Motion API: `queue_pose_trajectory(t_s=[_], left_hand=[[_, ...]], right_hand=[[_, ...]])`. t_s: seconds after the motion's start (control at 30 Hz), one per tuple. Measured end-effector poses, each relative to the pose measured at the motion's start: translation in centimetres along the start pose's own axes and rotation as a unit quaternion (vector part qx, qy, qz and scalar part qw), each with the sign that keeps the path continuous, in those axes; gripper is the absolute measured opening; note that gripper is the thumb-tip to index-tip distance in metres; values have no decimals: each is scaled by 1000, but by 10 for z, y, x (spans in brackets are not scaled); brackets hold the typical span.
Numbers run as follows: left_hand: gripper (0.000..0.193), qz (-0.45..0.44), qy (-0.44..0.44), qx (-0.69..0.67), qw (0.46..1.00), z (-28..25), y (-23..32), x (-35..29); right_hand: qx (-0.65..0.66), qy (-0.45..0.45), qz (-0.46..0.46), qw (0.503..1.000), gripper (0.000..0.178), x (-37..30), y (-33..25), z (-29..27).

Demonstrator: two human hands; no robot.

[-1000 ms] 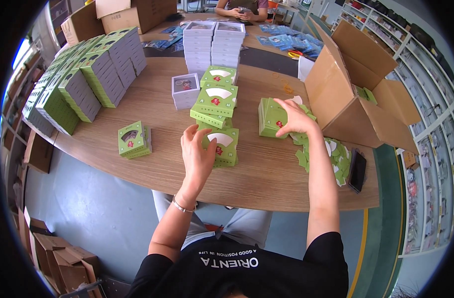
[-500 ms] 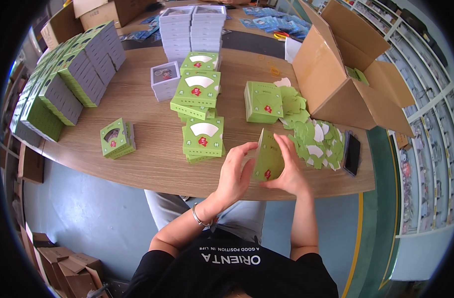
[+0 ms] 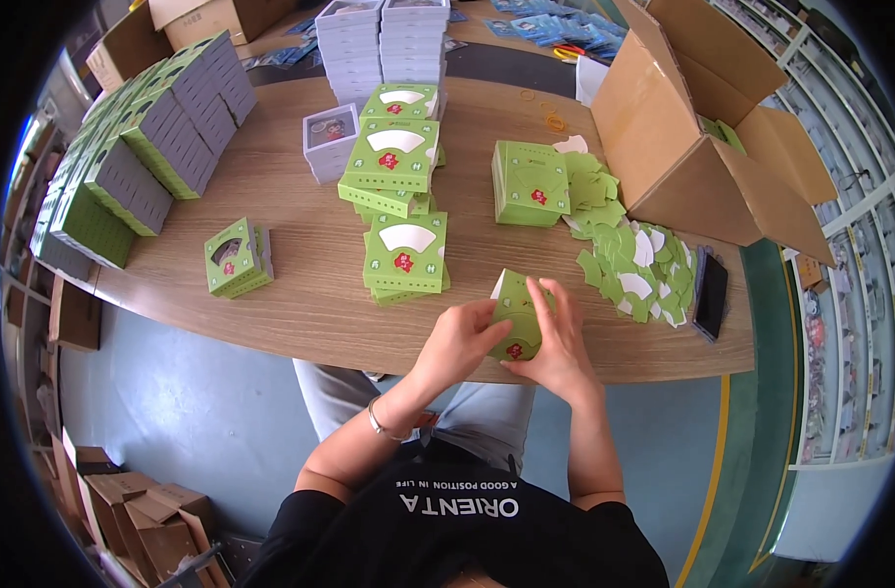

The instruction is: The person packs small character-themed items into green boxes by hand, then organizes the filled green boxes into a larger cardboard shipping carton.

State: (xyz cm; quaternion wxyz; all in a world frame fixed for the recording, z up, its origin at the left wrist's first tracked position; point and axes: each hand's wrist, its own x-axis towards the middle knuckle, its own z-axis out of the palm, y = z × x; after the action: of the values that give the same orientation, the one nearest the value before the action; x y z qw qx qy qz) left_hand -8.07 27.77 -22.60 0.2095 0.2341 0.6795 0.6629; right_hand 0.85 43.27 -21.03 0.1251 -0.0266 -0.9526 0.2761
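My two hands hold a green cardboard box sleeve (image 3: 509,291) at the front edge of the table. My left hand (image 3: 457,343) grips its left side, with the thumb on the printed face. Around the right side my right hand (image 3: 563,355) is closed, its fingers on the upper part and its thumb near the red mark. Beyond it stands a stack of flat green sleeves (image 3: 531,181). To the left are stacked green sleeves with fan-shaped cut-outs (image 3: 405,257). Loose green and white fan-shaped cut-out pieces (image 3: 635,269) lie heaped to the right.
A phone (image 3: 710,296) lies at the right, below an open carton (image 3: 653,137). White boxes (image 3: 354,54) rise in tall stacks at the back, with one open white box (image 3: 331,147) nearer. Packed green boxes (image 3: 163,147) line the left; a single one (image 3: 238,260) sits apart.
The sleeve, held nearly edge-on before, has turned so its printed face shows more. My left thumb has come onto that face. The whole view has shifted slightly.
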Motion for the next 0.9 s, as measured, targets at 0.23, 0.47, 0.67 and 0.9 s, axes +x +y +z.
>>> queue_pose_trajectory(t_s=[0.23, 0.47, 0.67, 0.9], left_hand=[[13, -113, -18, -198, 974, 6, -23, 12], [8, -54, 14, -199, 978, 19, -13, 16], [31, 84, 149, 202, 964, 28, -8, 42], [78, 208, -7, 545, 812, 50, -18, 21]], right_hand=[[131, 42, -17, 990, 98, 5, 4, 3], [272, 102, 63, 955, 45, 14, 25, 7], [284, 130, 160, 936, 19, 39, 39, 12], [183, 111, 150, 965, 13, 56, 64, 26]])
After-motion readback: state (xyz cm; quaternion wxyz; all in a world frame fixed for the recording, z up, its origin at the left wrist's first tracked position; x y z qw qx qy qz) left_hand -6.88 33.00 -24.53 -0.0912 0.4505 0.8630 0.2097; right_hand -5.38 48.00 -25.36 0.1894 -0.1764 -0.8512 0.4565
